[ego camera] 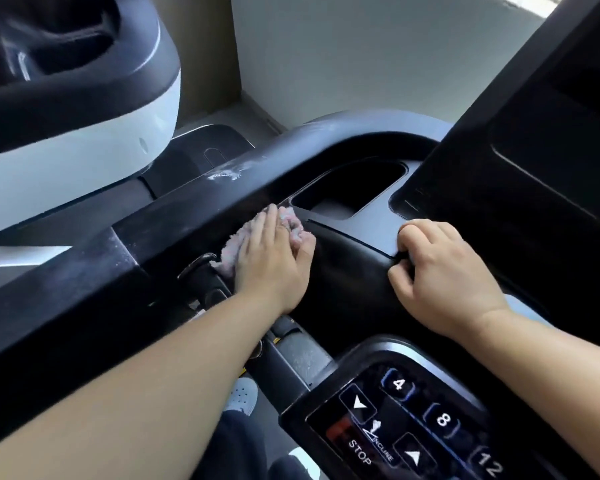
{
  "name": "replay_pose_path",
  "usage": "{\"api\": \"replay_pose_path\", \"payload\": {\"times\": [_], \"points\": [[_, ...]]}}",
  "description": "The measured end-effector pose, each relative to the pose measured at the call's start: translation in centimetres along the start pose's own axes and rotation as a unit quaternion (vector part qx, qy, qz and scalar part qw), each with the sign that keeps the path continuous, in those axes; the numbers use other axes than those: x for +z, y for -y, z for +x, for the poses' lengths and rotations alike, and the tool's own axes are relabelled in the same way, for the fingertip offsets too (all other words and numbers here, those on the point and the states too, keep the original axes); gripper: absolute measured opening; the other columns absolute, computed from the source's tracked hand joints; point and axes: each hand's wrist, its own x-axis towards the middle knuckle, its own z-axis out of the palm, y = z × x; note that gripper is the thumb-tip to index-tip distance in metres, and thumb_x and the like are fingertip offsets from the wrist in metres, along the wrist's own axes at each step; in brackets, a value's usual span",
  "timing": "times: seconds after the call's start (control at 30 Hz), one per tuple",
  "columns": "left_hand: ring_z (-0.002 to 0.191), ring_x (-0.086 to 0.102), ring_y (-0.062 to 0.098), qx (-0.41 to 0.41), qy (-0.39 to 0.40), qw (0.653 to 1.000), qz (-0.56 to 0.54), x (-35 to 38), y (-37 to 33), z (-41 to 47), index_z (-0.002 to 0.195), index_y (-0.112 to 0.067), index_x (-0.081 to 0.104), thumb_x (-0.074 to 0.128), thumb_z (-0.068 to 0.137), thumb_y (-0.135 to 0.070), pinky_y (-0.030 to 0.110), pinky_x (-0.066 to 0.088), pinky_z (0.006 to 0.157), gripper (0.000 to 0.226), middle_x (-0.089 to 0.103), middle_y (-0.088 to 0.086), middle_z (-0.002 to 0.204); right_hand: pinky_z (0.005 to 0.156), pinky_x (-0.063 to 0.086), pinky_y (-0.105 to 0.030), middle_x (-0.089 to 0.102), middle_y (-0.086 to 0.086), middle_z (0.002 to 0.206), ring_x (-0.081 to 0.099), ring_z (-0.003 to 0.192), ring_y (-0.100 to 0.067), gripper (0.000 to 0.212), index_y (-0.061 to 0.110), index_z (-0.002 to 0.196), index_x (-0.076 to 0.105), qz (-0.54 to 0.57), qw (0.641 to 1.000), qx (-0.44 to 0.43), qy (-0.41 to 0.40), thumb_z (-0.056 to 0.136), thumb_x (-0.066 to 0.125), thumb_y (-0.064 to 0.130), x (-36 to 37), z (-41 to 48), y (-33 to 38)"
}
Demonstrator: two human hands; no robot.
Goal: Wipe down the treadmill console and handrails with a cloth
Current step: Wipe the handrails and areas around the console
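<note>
Our left grip (pixel 274 261) pressed a pink cloth (pixel 231 245) flat against the treadmill console (pixel 343 271) beside its cup holder (pixel 347 192); our right grip (pixel 447 271) curled over the console's ridge, near the incline keypad (pixel 395 427).

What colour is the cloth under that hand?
Pale pink cloth, fuzzy, pressed under the left hand; head view.

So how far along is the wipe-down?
Nothing looks clearly finished. Left hand presses the cloth on the console beside the cup holder; right hand grips the console edge. Still to do: white smears beyond the cloth, dusty handrail, keypad.
</note>
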Motion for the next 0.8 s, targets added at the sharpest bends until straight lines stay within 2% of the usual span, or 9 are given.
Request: {"api": "replay_pose_path", "payload": {"times": [0.07, 0.13, 0.23, 0.33, 0.43, 0.5, 0.57, 0.63, 0.8], "points": [[0.146, 0.007, 0.02, 0.015, 0.013, 1.0, 0.014, -0.3, 0.8, -0.4, 0.149, -0.004, 0.023, 0.027, 0.099, -0.042, 0.033, 0.001, 0.119, 0.063, 0.014, 0.01, 0.159, 0.079, 0.044, -0.039, 0.057, -0.005, 0.095, 0.048, 0.092, -0.028, 0.01, 0.006, 0.081, 0.05, 0.002, 1.0, -0.006, 0.002, 0.076, 0.054, 0.014, 0.1, 0.1, 0.0], [0.143, 0.018, 0.02, 0.049, 0.016, 0.997, 0.049, -1.1, 1.3, 0.8, 0.143, -0.006, 0.037, 0.03, 0.099, -0.035, 0.033, 0.01, 0.117, 0.053, 0.025, 0.011, 0.155, 0.08, 0.044, -0.041, 0.058, -0.006, 0.097, 0.048, 0.093, -0.029, 0.011, 0.006, 0.081, 0.05, 0.005, 1.0, -0.005, 0.003, 0.076, 0.053, 0.015, 0.0, 0.1, -0.1], [0.137, 0.033, 0.019, 0.083, 0.019, 0.996, 0.04, -2.0, 0.5, 3.2, 0.134, -0.012, 0.046, 0.032, 0.097, -0.031, 0.037, 0.023, 0.113, 0.044, 0.043, 0.003, 0.144, 0.08, 0.044, -0.041, 0.058, -0.007, 0.097, 0.048, 0.092, -0.03, 0.011, 0.005, 0.081, 0.051, 0.008, 1.0, -0.005, 0.003, 0.075, 0.053, 0.015, 0.2, 0.2, -0.1], [0.136, 0.035, 0.02, 0.093, 0.098, 0.991, 0.021, -2.5, -1.2, 6.3, 0.136, -0.02, 0.046, 0.028, 0.099, -0.037, 0.041, 0.026, 0.111, 0.044, 0.044, 0.001, 0.144, 0.08, 0.044, -0.04, 0.057, -0.006, 0.096, 0.048, 0.09, -0.03, 0.011, 0.005, 0.081, 0.051, 0.011, 1.0, -0.006, 0.001, 0.075, 0.055, 0.014, 0.3, 0.3, -0.2], [0.12, 0.046, 0.026, 0.098, 0.14, 0.985, 0.032, -2.4, -2.9, 7.8, 0.106, -0.022, 0.055, 0.025, 0.1, -0.037, 0.04, 0.031, 0.096, 0.034, 0.055, 0.003, 0.122, 0.079, 0.044, -0.04, 0.057, -0.006, 0.094, 0.048, 0.09, -0.029, 0.011, 0.005, 0.08, 0.051, 0.014, 1.0, -0.007, -0.006, 0.075, 0.054, 0.014, 0.3, 0.2, -0.3], [0.134, 0.035, 0.025, 0.1, 0.115, 0.988, 0.015, -1.9, -3.0, 7.5, 0.128, -0.017, 0.05, 0.026, 0.101, -0.038, 0.036, 0.023, 0.105, 0.041, 0.045, 0.008, 0.142, 0.078, 0.044, -0.04, 0.057, -0.006, 0.091, 0.048, 0.089, -0.029, 0.011, 0.005, 0.08, 0.051, 0.015, 1.0, -0.009, -0.01, 0.075, 0.054, 0.014, 0.3, 0.3, -0.3], [0.144, 0.02, 0.021, 0.081, 0.091, 0.993, -0.008, -1.8, -2.3, 6.4, 0.148, -0.015, 0.03, 0.024, 0.101, -0.042, 0.036, 0.014, 0.116, 0.054, 0.025, 0.006, 0.157, 0.078, 0.044, -0.04, 0.056, -0.006, 0.09, 0.048, 0.089, -0.029, 0.011, 0.005, 0.08, 0.051, 0.015, 1.0, -0.011, -0.01, 0.075, 0.054, 0.015, 0.4, 0.3, -0.4], [0.144, 0.02, 0.023, 0.066, 0.071, 0.995, -0.034, -1.8, -1.5, 5.1, 0.149, -0.015, 0.024, 0.025, 0.099, -0.043, 0.041, 0.015, 0.116, 0.058, 0.021, 0.006, 0.158, 0.077, 0.044, -0.04, 0.056, -0.005, 0.089, 0.047, 0.088, -0.028, 0.012, 0.006, 0.079, 0.05, 0.014, 1.0, -0.011, -0.01, 0.075, 0.053, 0.017, 0.5, 0.4, -0.5], [0.145, 0.01, 0.017, -0.014, 0.014, 1.0, 0.006, -1.5, 0.8, -0.5, 0.149, -0.017, 0.018, 0.038, 0.095, -0.038, 0.039, 0.015, 0.115, 0.062, 0.01, 0.002, 0.16, 0.075, 0.044, -0.039, 0.054, -0.004, 0.086, 0.046, 0.085, -0.027, 0.012, 0.01, 0.076, 0.045, 0.017, 1.0, -0.013, -0.002, 0.076, 0.052, 0.019, 0.3, 0.3, -0.5]]}}
